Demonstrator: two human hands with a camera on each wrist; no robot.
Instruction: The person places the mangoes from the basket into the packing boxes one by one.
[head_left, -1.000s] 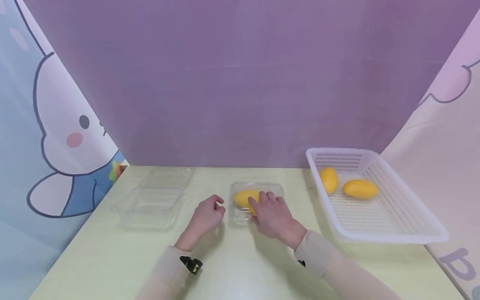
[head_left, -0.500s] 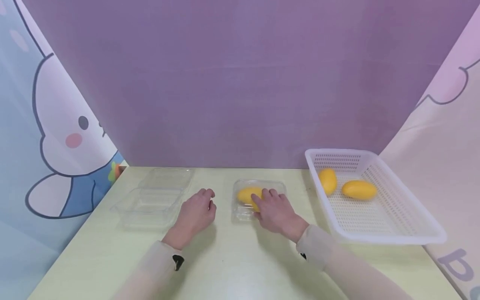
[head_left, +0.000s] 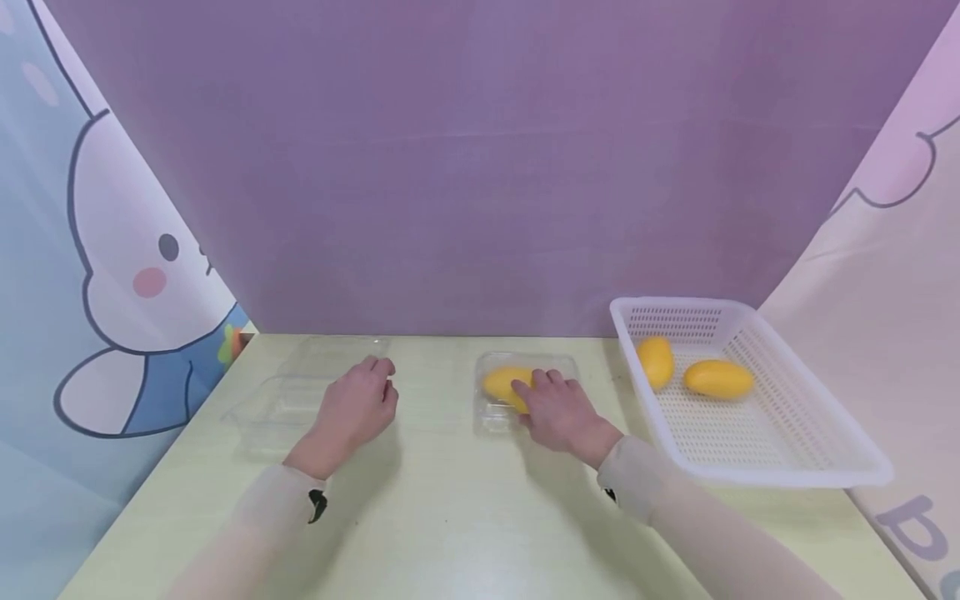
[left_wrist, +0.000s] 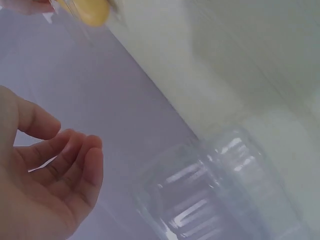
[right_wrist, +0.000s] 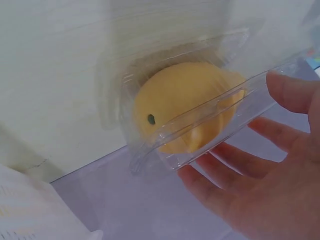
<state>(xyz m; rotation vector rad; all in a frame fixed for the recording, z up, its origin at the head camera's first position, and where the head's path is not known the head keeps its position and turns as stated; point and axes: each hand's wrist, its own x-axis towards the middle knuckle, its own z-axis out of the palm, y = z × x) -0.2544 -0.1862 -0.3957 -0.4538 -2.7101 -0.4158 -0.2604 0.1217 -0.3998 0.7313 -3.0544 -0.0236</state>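
A clear plastic clamshell box (head_left: 495, 422) sits closed mid-table with a yellow mango (right_wrist: 180, 100) inside. My right hand (head_left: 558, 412) reaches over that box. In the right wrist view its slightly bent fingers are spread along the lid's edge, the thumb near the rim. The mango shows a dark stem spot through the plastic. My left hand (head_left: 356, 408) hovers with loosely curled fingers and holds nothing. Beyond it stands an opened clear clamshell (left_wrist: 190, 205), its lid folded back, partly hidden behind the hand in the head view.
To the right stands a white perforated basket (head_left: 787, 475) with an upright-lying mango (head_left: 656, 363) and a sideways mango (head_left: 718, 379) in it. A purple backdrop (head_left: 480, 167) rises along the table's far edge. Printed cloth hangs on both sides.
My right hand has moved the closed clamshell slightly right and away from me. My left hand has moved left and away from that box, to the opened clamshell.
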